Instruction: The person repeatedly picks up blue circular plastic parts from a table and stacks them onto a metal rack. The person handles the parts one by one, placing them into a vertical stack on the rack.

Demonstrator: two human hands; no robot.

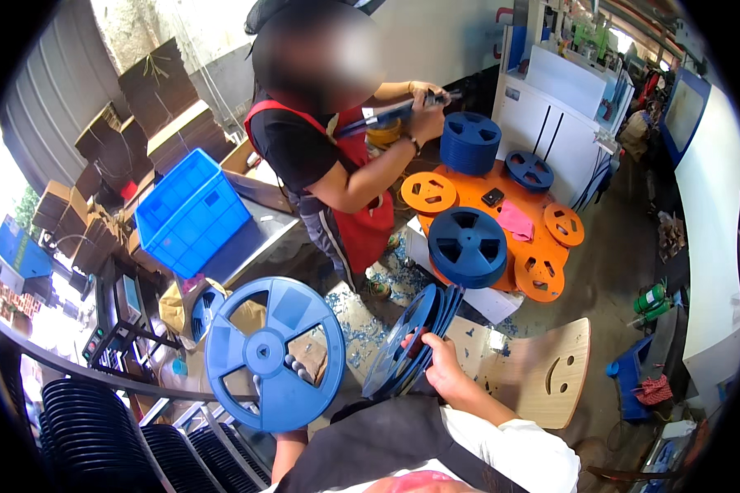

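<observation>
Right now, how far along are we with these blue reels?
Done: stacks of blue reels sit on the orange table. In hand: the left hand holds a single blue reel up flat, and the right hand grips several reels on edge. Left: dark reels stacked lower left.

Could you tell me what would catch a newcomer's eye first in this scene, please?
First, the big blue reel held up face-on in the left hand at lower centre, with a bundle of blue reels gripped edge-on in the right hand beside it. Behind, a person in a red apron works at an orange table carrying stacked blue reels and orange discs. A bright blue crate sits at left.
</observation>
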